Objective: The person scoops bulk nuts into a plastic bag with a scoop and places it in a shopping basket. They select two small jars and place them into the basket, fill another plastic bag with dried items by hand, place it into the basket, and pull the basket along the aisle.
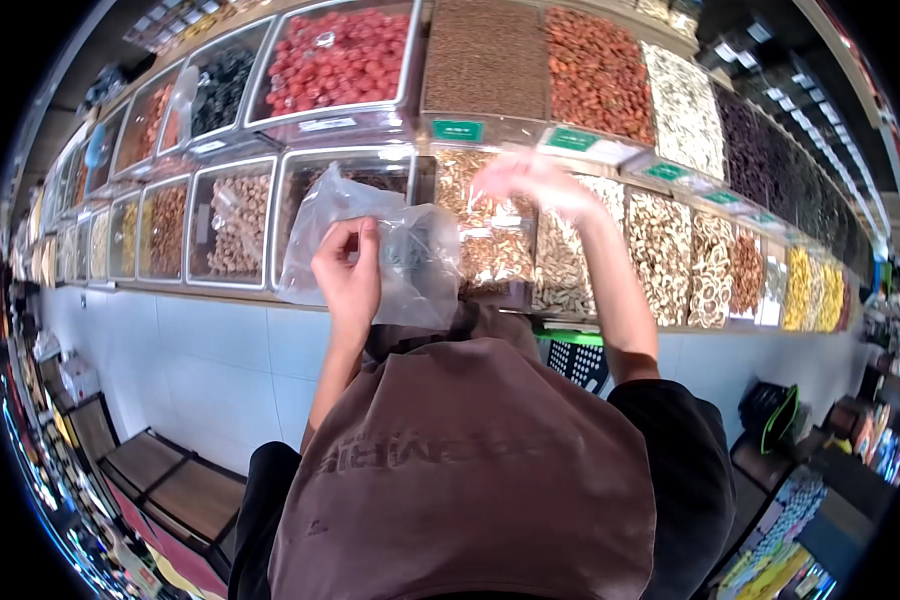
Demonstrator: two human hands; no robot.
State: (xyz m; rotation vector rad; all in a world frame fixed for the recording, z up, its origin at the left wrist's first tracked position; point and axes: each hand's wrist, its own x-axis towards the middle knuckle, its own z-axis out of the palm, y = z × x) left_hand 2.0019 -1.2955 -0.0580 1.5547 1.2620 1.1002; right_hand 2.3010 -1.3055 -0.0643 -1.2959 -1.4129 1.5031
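Observation:
My left hand [350, 270] pinches a clear plastic bag [420, 260] by its edge, thumb against the fingers. The bag hangs crumpled over the front row of bins, and I see a dark shape through it that I cannot make out. To the right, my right hand [540, 185] is smeared by motion above a bin of light brown dried pieces [495, 245]. Its fingers point left, and whether they hold anything does not show.
Bins of red candied-looking fruit [335, 60], fine brown grains [485, 55] and reddish dried pieces [600, 75] stand behind. Sliced dried mushrooms [660, 255] fill a bin at front right. A black basket with a green rim [575, 360] is below the counter, partly hidden by my body.

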